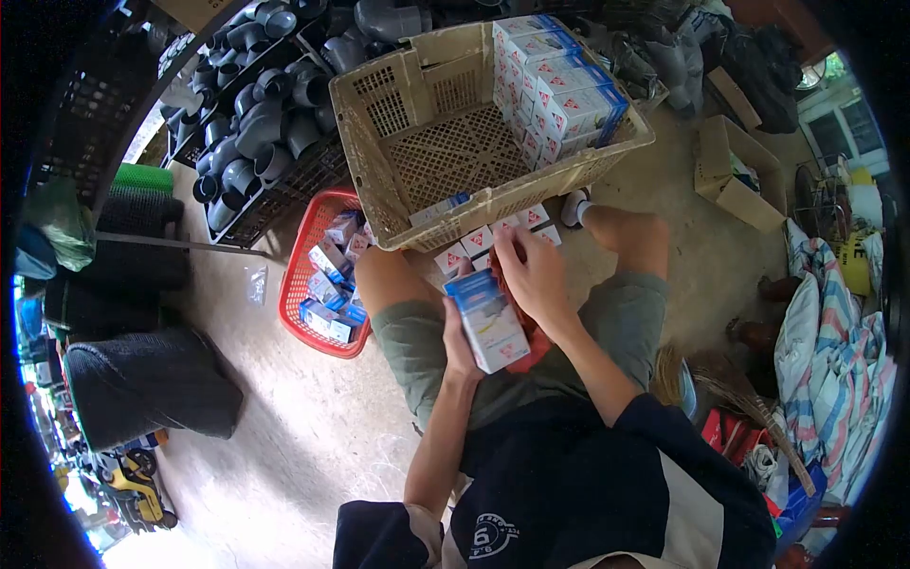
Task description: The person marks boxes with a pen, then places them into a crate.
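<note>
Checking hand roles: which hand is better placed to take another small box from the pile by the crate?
Probably the right hand: it already rests on the small boxes below the crate, while the left hand grips a box.

The left hand (459, 343) is mostly hidden behind the blue-and-white box (488, 321) it grips; only a thumb edge and the wrist show. Print on that box is too small to read. Just above the box, the right hand (534, 275) covers part of the row of small boxes (479, 243) (their count cannot be told). Beyond the box, the beige crate (445, 142) hides whatever lies under it.
</note>
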